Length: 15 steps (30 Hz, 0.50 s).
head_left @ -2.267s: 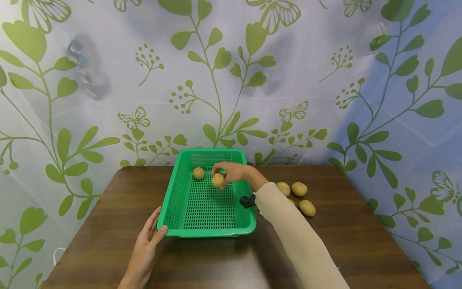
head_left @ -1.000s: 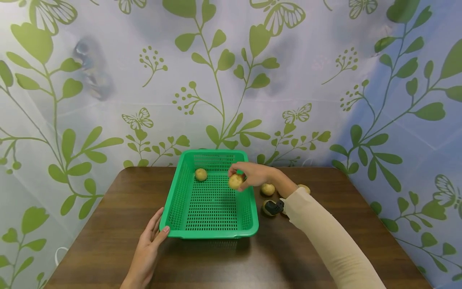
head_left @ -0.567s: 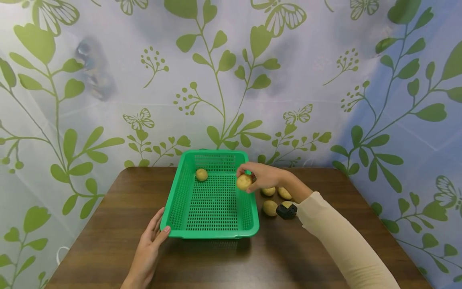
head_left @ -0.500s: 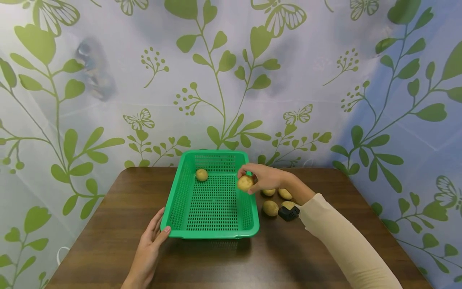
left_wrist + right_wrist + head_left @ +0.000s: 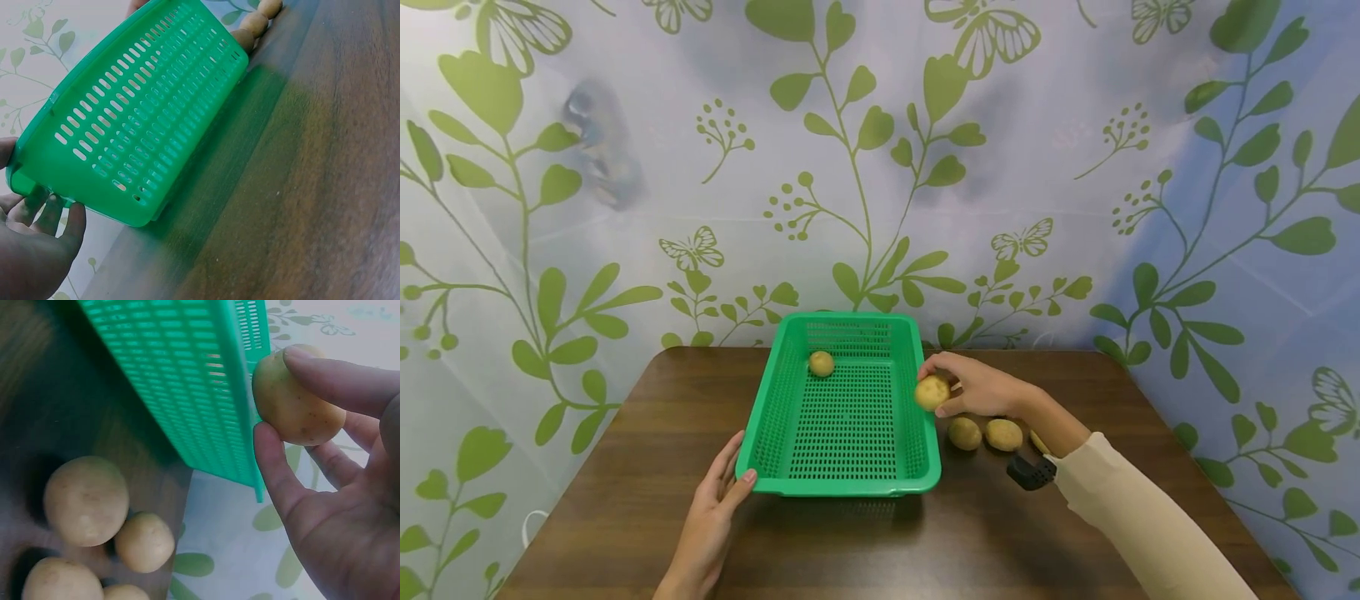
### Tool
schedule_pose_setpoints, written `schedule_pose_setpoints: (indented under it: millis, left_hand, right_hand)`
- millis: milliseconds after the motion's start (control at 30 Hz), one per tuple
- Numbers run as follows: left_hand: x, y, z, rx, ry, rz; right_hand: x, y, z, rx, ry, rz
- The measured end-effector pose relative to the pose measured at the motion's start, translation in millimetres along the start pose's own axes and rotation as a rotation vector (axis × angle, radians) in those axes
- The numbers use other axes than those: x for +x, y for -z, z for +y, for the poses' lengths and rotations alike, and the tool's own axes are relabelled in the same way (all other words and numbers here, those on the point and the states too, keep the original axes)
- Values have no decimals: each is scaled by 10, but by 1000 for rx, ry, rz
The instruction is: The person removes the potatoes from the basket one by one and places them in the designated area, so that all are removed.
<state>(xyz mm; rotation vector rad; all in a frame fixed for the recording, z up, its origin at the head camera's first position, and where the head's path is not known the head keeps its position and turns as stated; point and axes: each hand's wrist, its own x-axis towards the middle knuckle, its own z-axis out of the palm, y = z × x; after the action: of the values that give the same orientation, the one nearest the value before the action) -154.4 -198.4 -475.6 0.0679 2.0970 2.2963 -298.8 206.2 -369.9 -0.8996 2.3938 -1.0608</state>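
A green plastic basket [image 5: 838, 485] with slotted walls stands on the table. One potato [image 5: 822, 363] lies inside, near its back left corner. My left hand [image 5: 706, 512] grips the basket's front left corner, thumb over the rim and the other fingers against the outer wall. My right hand [image 5: 973, 387] pinches another potato [image 5: 300, 400] between thumb and fingers, level with the right rim. In the right wrist view this potato overlaps the rim. Several loose potatoes lie on the table below the right hand, among them one nearest the basket [image 5: 964, 434].
The brown wooden table [image 5: 880, 550] reaches back to a curtain [image 5: 850, 167] printed with green leaves and butterflies. A second loose potato [image 5: 1003, 435] sits right of the nearest one. A black wrist camera [image 5: 1032, 472] hangs at the right wrist.
My right hand has carried its potato from over the basket's middle rightward to the right rim. The left hand has kept its hold on the corner.
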Motion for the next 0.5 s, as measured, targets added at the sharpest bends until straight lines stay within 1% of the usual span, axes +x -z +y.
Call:
schedule_pose_setpoints:
  millis: [167,300,500]
  left_hand:
    - [3,-2,-10,-1,-11,-3]
    - [5,0,-19,-8,-20,-2]
    - [7,-2,-20,-6,-20,2]
  right_hand:
    - [-114,-45,90,30,-6,58]
    - [-183,-85,161,41,11,109]
    - [-293,-152,254,60,30,153]
